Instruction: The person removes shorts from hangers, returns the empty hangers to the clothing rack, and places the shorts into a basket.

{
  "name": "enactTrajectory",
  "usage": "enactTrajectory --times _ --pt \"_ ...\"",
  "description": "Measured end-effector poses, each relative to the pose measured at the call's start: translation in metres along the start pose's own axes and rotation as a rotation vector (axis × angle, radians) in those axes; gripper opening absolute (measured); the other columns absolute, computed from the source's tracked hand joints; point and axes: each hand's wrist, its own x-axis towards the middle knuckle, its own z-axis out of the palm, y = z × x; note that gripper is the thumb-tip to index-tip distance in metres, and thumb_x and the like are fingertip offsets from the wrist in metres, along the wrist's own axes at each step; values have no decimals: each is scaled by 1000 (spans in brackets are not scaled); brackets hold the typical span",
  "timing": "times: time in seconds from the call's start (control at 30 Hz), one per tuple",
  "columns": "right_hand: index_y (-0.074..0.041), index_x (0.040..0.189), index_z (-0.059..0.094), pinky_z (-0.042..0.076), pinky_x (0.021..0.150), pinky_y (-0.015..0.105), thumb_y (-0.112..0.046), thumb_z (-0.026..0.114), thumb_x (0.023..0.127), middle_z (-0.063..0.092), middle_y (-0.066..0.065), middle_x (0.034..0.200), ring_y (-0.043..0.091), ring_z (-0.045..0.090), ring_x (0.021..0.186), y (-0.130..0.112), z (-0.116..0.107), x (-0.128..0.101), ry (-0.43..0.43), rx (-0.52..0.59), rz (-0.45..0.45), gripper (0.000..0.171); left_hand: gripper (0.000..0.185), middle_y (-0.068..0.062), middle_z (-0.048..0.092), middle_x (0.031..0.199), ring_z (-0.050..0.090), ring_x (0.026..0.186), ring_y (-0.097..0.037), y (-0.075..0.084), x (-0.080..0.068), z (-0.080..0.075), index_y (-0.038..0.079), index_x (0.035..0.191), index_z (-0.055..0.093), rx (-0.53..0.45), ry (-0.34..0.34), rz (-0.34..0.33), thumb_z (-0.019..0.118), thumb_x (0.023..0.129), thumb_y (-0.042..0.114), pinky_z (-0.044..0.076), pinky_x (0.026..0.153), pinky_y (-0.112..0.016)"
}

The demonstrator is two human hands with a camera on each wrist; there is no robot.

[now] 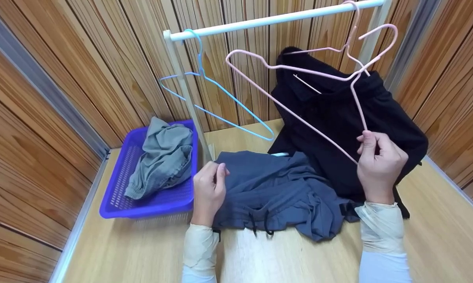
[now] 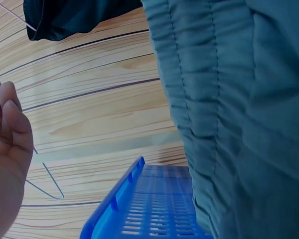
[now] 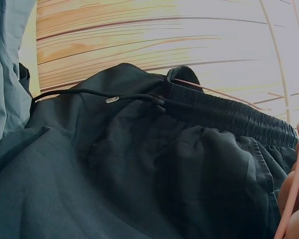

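Two hands work at once: the right hand (image 1: 380,165) pinches the lower wire of a pink hanger (image 1: 311,70), raised over the black shorts (image 1: 338,114), while the left hand (image 1: 208,188) grips the edge of the blue-grey shorts (image 1: 275,192) lying on the wooden table (image 1: 437,236). Seemingly the hanging step has begun (nothing threaded yet); next, the hanger must meet the waistband. Beside them, a blue basket (image 1: 157,202) holds a grey garment (image 1: 163,157).
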Motion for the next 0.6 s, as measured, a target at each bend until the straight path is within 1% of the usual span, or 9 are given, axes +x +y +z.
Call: enactTrajectory --times 0.13,0.2,0.27,0.37,0.43,0.5,0.6 --pt "10 80 74 36 66 4 -1 70 97 52 -35 67 -23 48 63 -1 1 1 -1 -7 0 21 28 -5 63 71 55 63 -14 1 2 2 8 77 68 -20 24 15 60 104 3 44 59 -26" --pt "10 81 74 36 66 4 -2 70 97 54 -33 67 -23 49 64 -1 2 1 3 -15 2 21 28 -5 63 70 54 62 -14 2 3 3 8 77 68 -27 37 13 60 103 3 43 59 -25" --pt "9 82 75 36 67 3 -3 71 98 60 -22 64 -24 49 65 -1 2 1 6 -28 0 20 28 -5 62 69 53 61 -14 2 3 3 8 77 69 -25 48 9 60 103 3 42 58 -25" --pt "9 84 76 36 68 2 -4 71 98 67 4 61 -26 49 68 0 3 0 2 -46 -6 19 28 -6 61 69 53 61 -15 1 4 3 8 77 69 -20 65 -15 60 103 4 41 59 -25" --pt "9 85 76 36 69 2 -4 71 98 68 19 64 -27 49 70 1 4 -1 -2 -53 -13 19 29 -6 63 70 55 63 -15 2 5 3 8 77 69 -16 85 -37 60 104 4 43 60 -25" --pt "9 85 76 37 70 2 -5 73 97 69 23 67 -26 50 71 1 3 -2 -6 -56 -18 18 29 -7 65 72 57 65 -16 1 7 4 7 77 69 -14 118 -65 60 104 5 45 63 -26" --pt "9 85 76 37 71 2 -5 75 96 69 23 68 -26 50 72 2 3 -2 -10 -57 -24 18 28 -8 68 74 60 67 -18 0 13 5 5 78 70 -12 171 -101 61 104 5 48 64 -26"
